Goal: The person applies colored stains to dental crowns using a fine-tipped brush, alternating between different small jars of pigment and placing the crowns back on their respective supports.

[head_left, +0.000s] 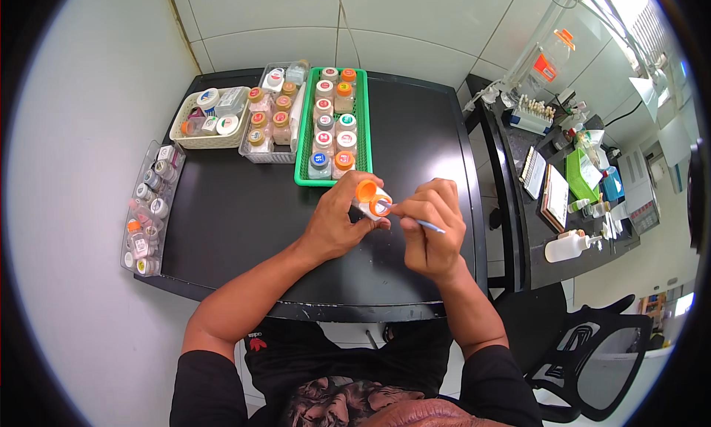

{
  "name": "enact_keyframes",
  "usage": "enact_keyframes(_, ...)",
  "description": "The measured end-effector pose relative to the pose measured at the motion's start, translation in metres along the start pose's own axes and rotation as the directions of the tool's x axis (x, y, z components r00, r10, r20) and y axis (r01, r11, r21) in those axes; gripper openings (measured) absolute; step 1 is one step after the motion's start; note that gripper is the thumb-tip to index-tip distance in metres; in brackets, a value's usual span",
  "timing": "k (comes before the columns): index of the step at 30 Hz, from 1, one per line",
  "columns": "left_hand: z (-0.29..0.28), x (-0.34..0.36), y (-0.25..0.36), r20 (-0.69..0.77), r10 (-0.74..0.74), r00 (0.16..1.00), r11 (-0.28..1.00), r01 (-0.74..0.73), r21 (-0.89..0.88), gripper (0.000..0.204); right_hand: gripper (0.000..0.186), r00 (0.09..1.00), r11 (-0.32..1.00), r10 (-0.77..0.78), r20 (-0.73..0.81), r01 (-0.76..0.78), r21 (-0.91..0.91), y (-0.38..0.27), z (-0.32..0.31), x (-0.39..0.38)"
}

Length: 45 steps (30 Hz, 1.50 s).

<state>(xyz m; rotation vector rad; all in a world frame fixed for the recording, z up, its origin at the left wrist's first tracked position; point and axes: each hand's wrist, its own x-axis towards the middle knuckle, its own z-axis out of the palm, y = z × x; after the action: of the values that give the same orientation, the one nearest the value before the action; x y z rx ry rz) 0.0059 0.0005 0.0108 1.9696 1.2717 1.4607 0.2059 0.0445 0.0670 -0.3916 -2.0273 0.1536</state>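
Over the black table (244, 227), left hand (337, 219) clamped around a mostly hidden orange-capped jar (370, 199), right hand (433, 231) pinching a thin brush (424, 223)

The left hand (337, 219) covers most of the small jar (368, 202); only its orange lid shows. The stick (422, 222) vanishes inside the right hand (433, 231).

— What's held there?
— A small clear jar (368, 203) with an orange flip cap swung open, tilted toward the right, above the near middle of the black table.
— And the other thing?
— A thin blue-handled tool (424, 223), its tip at the jar's mouth, slanting down to the right.
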Motion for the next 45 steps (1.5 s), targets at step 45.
enact_keyframes(45, 0.004, -0.003, -0.011, 0.022, 0.031, 0.999, 0.964, -0.024, -0.266, 0.048, 0.017, 0.996, 0.996, -0.086, 0.034, 0.085, 0.022, -0.004, -0.001, -0.001)
